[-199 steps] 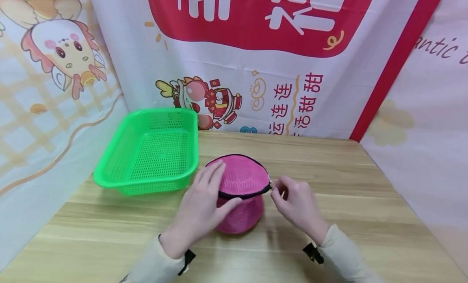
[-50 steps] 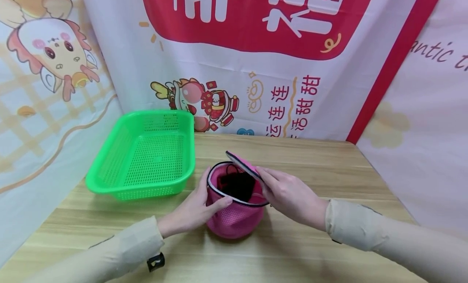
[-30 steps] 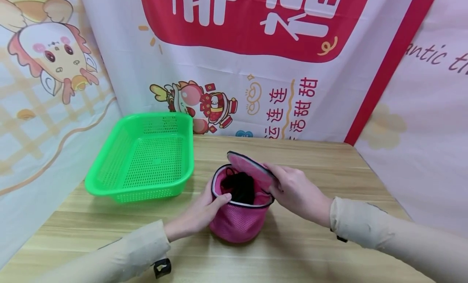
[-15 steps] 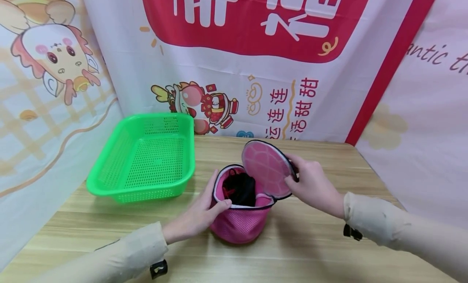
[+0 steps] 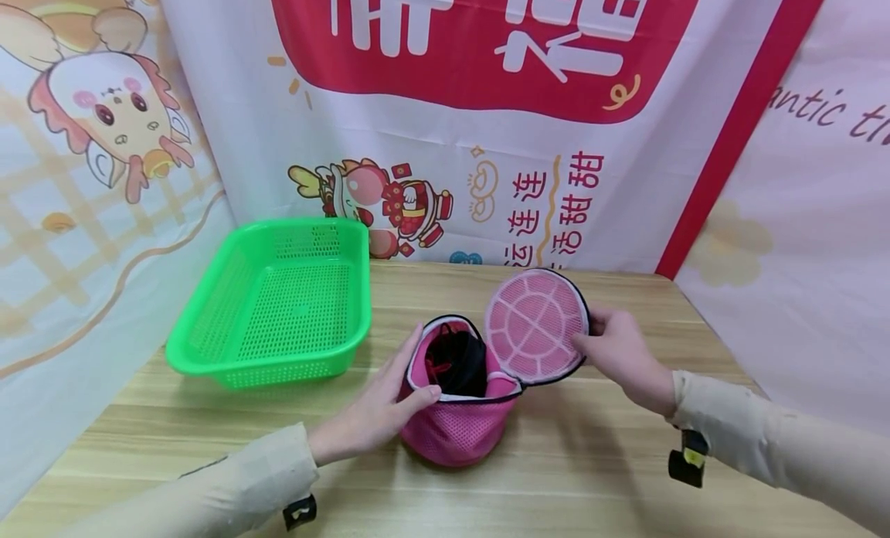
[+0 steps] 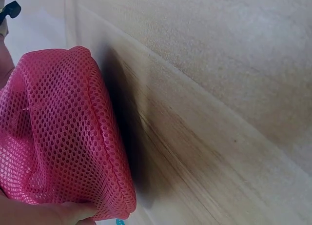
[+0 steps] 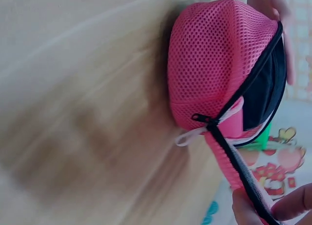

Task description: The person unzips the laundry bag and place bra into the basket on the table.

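A round pink mesh laundry bag (image 5: 455, 434) with a black zip edge stands on the wooden table, its mouth unzipped. Inside lies a black bundle (image 5: 467, 366) with red bits and a thin black loop on top; its kind does not show. My left hand (image 5: 371, 414) grips the bag's left side, thumb over the white-lined rim. The bag's round lid (image 5: 537, 325) is folded out to the right, its ribbed inner side facing up. My right hand (image 5: 622, 356) pinches the lid's outer edge. In the right wrist view, a zip slider (image 7: 201, 118) sits at the lid's hinge.
A green plastic basket (image 5: 358, 321) with perforated sides stands to the left behind the bag. Printed cloth hangings (image 5: 445, 128) close off the back and both sides of the wooden table (image 5: 591, 461).
At first the lid lay closed, with my right hand at the zip's end. The right hand has since lifted the lid and swung it over to the right, uncovering the black bundle.
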Tool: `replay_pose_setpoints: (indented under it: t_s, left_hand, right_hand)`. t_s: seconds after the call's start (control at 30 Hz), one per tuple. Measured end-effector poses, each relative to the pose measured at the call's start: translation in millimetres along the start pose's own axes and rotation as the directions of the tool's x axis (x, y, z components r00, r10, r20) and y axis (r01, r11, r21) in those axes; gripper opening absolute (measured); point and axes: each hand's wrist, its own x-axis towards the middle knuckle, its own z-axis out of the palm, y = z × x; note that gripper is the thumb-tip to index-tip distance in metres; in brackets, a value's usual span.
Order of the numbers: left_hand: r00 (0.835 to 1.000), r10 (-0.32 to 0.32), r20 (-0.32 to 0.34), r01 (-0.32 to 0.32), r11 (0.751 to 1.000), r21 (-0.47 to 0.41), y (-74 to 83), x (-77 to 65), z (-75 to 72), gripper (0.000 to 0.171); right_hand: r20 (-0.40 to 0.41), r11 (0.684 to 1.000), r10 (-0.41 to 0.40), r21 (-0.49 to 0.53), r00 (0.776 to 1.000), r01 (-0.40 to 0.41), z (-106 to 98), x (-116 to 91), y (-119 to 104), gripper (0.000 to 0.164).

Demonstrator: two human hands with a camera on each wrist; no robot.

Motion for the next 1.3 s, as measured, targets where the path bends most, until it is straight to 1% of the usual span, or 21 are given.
replay_pose_setpoints:
  t_s: [0.07, 0.17, 0.27, 0.4, 0.53, 0.8, 1.0, 1.1, 1.2, 1.3]
  left_hand:
    - [1.000, -0.011, 0.003, 0.011, 1.000, 0.005, 0.5, -0.4, -0.4, 0.088]
    - [1.000, -0.023, 0.008, 0.023, 1.000, 0.014, 1.0, -0.6, -0.6, 0.089]
    - [1.000, -0.024, 0.008, 0.024, 0.999, 0.027, 0.9, -1.0, -0.6, 0.090]
    - [1.000, -0.025, 0.010, 0.025, 0.999, 0.033, 0.2, -1.8, -0.5, 0.090]
    - [1.000, -0.027, 0.010, 0.027, 0.999, 0.030, 0.2, -2.0, -0.8, 0.090]
    - [1.000, -0.017, 0.018, 0.016, 0.999, 0.036, 0.5, -0.2, -0.3, 0.091]
    - [1.000, -0.024, 0.015, 0.024, 0.999, 0.040, 1.9, -0.2, 0.2, 0.092]
    - [1.000, -0.023, 0.014, 0.023, 0.999, 0.041, 2.3, -0.3, 0.5, 0.092]
    - [1.000, -0.024, 0.013, 0.023, 0.999, 0.041, 2.0, -0.2, 1.1, 0.092]
    - [1.000, -0.026, 0.013, 0.025, 0.999, 0.037, 0.6, -0.2, 2.3, 0.092]
  right_hand:
    - [0.012, 0.995, 0.077, 0.062, 0.997, -0.077, -2.0, 0.2, 5.0, 0.048]
    - [0.027, 0.977, 0.163, 0.135, 0.986, -0.165, -4.7, -0.3, 12.0, 0.049]
    - [0.040, 0.954, 0.226, 0.193, 0.973, -0.230, -7.0, -0.6, 17.3, 0.047]
    - [0.074, 0.914, 0.297, 0.267, 0.952, -0.305, -8.2, -1.8, 21.9, 0.048]
    - [0.099, 0.885, 0.327, 0.316, 0.940, -0.342, -7.9, -3.1, 26.6, 0.049]
    - [0.149, 0.857, 0.356, 0.341, 0.922, -0.386, -6.8, -4.3, 39.5, 0.051]
    - [0.171, 0.816, 0.389, 0.393, 0.905, -0.424, -7.0, -4.5, 43.3, 0.053]
    - [0.195, 0.795, 0.389, 0.423, 0.900, -0.435, -7.1, -5.4, 44.6, 0.056]
    - [0.223, 0.783, 0.384, 0.436, 0.896, -0.444, -6.5, -6.4, 45.8, 0.058]
    - [0.249, 0.767, 0.399, 0.436, 0.882, -0.470, -5.4, -6.4, 46.4, 0.058]
